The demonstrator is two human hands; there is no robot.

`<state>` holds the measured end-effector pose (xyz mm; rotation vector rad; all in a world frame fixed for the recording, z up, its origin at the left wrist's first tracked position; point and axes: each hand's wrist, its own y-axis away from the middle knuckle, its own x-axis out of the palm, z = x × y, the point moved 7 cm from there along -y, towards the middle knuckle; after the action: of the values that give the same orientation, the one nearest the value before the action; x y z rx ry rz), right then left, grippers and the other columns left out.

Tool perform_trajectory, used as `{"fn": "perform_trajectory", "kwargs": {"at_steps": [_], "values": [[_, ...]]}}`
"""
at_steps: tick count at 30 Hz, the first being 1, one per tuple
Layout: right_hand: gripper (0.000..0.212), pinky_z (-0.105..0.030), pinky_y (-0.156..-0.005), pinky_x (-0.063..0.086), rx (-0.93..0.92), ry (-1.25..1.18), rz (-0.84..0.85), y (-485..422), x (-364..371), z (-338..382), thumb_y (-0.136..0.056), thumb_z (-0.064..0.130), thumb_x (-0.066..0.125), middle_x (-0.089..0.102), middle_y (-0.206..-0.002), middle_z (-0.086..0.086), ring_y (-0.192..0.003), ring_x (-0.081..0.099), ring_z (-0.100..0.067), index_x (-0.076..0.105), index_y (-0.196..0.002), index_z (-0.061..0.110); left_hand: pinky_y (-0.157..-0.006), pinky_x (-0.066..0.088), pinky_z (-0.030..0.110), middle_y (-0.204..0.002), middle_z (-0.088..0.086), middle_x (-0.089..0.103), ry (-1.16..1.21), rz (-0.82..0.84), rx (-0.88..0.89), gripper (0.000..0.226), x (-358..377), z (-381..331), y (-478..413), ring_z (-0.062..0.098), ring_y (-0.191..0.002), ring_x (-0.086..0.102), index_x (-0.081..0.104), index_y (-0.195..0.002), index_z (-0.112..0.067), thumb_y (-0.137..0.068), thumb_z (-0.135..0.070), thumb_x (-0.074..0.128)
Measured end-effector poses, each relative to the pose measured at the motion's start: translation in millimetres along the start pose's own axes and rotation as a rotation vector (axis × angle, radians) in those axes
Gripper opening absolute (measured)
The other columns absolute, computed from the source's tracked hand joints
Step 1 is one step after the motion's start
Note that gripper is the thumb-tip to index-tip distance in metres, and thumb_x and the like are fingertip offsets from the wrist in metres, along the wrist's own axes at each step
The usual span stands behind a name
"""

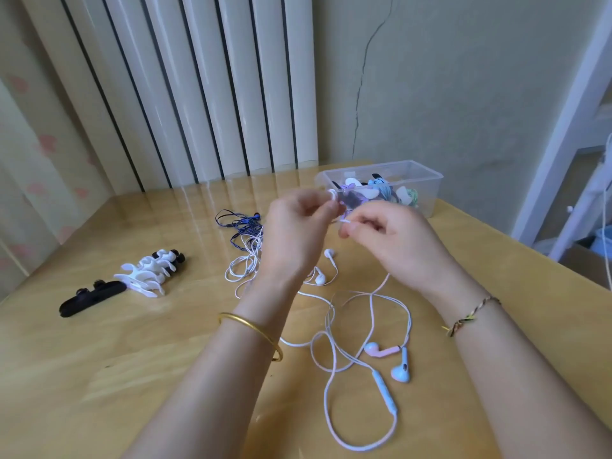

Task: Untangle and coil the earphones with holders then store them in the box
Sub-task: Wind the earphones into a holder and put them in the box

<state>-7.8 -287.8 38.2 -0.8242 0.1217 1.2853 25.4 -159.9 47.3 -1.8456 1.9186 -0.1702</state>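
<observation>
1. One glossy wooden tabletop [99, 376] fills most of the view, set against a white ribbed radiator [198, 77] and a pale wall.
2. Two bare forearms reach in from the bottom edge. The left hand [294, 226] and right hand [390, 236] are raised above the middle of the tabletop, close together, fingers curled.
3. Both hands pinch a thin pale cable [332, 193]: the left holds a small loop of it at its fingertips, and the right pinches it just below and beside.
4. A clear plastic box [427, 180] stands at the far right of the tabletop, behind the hands, with coiled earphones in mixed colours inside.
5. Pastel earphones [402, 371], pink and blue, lie loose near the right forearm, with one strand rising toward the right hand.
6. White earphones [320, 279] lie tangled under the left hand; dark blue earphones [241, 223] lie just beyond them.
7. White holders [149, 273] sit piled at the left, touching a black holder [89, 298].
8. A gold bangle [251, 329] circles the left wrist and a braided bracelet [470, 316] the right.
</observation>
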Motion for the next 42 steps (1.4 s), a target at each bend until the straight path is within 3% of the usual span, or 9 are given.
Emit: {"fn": "perform_trajectory", "kwargs": {"at_steps": [3,9,13,16,20,25,31,37,42], "values": [[0.011,-0.03,-0.065,0.043,0.005,0.114,-0.196,-1,-14,-5,-0.086,0.019,0.062,0.061,-0.066,0.018,-0.065,0.052,-0.003,0.063,-0.077,0.026,-0.081,0.051,0.039,-0.084,0.007,0.072,-0.314,0.168,0.1,0.024,15,-11,3,0.025,-0.087,0.066,0.067,-0.084,-0.006,-0.095,-0.018,0.05],[0.01,-0.035,-0.073,0.046,-0.064,0.21,-0.4,1,-25,-4,-0.089,0.017,0.059,0.062,-0.092,0.002,-0.086,0.057,-0.015,0.068,-0.087,0.02,-0.076,0.053,0.041,-0.085,0.016,0.066,-0.517,0.251,0.045,0.028,17,-17,4,0.031,-0.084,0.065,0.061,-0.088,0.001,-0.096,-0.019,0.043],[0.015,-0.017,-0.064,0.038,0.016,0.014,-0.342,-1,-26,-12,-0.09,0.014,0.058,0.064,-0.078,-0.001,-0.073,0.053,-0.011,0.07,-0.082,0.015,-0.066,0.041,0.027,-0.056,-0.006,0.056,0.144,0.368,-0.259,0.027,19,-15,11,0.007,-0.052,0.06,0.059,-0.073,-0.015,-0.097,-0.015,0.047],[0.021,-0.016,-0.046,0.029,0.093,-0.192,-0.114,-3,-7,-10,-0.092,0.017,0.058,0.044,-0.052,0.01,-0.048,0.036,-0.007,0.067,-0.073,0.02,-0.078,0.039,0.027,-0.065,-0.012,0.066,0.647,0.339,-0.469,0.024,21,-7,11,0.001,-0.063,0.066,0.062,-0.074,-0.021,-0.096,-0.02,0.05],[0.023,-0.028,-0.04,0.033,0.114,-0.189,0.165,0,14,-12,-0.096,0.018,0.052,0.04,-0.052,0.006,-0.04,0.035,-0.015,0.066,-0.083,0.004,-0.082,0.042,0.032,-0.085,-0.006,0.073,0.771,0.149,-0.455,0.015,17,7,6,0.004,-0.08,0.07,0.066,-0.086,-0.018,-0.094,-0.017,0.053],[0.022,-0.016,-0.042,0.027,0.104,-0.193,0.176,3,7,-3,-0.094,0.017,0.054,0.04,-0.046,0.012,-0.046,0.032,-0.005,0.07,-0.079,0.017,-0.083,0.054,0.028,-0.086,0.0,0.074,0.276,-0.101,-0.065,0.014,-6,5,-2,0.011,-0.085,0.069,0.071,-0.081,-0.017,-0.09,-0.013,0.06],[0.015,-0.009,-0.056,0.034,0.004,-0.014,-0.182,-2,-19,-2,-0.09,0.013,0.058,0.06,-0.068,0.009,-0.06,0.049,0.005,0.066,-0.078,0.016,-0.078,0.05,0.033,-0.081,0.002,0.071,-0.345,0.178,0.133,0.03,14,-9,1,0.023,-0.084,0.066,0.067,-0.09,-0.007,-0.098,-0.027,0.047],[0.014,-0.013,-0.056,0.035,0.044,-0.058,-0.292,-3,-23,-8,-0.09,0.014,0.059,0.06,-0.069,0.004,-0.057,0.045,-0.002,0.067,-0.079,0.015,-0.072,0.041,0.025,-0.061,-0.005,0.053,0.253,0.357,-0.214,0.032,19,-5,5,0.007,-0.052,0.057,0.059,-0.072,-0.014,-0.1,-0.016,0.044],[0.02,-0.011,-0.04,0.029,0.097,-0.197,0.052,1,4,-5,-0.093,0.015,0.055,0.042,-0.043,0.013,-0.036,0.035,-0.002,0.07,-0.08,0.017,-0.082,0.04,0.03,-0.073,-0.011,0.071,0.784,0.187,-0.458,0.025,9,5,2,0.002,-0.072,0.069,0.062,-0.075,-0.021,-0.097,-0.024,0.05]]}}
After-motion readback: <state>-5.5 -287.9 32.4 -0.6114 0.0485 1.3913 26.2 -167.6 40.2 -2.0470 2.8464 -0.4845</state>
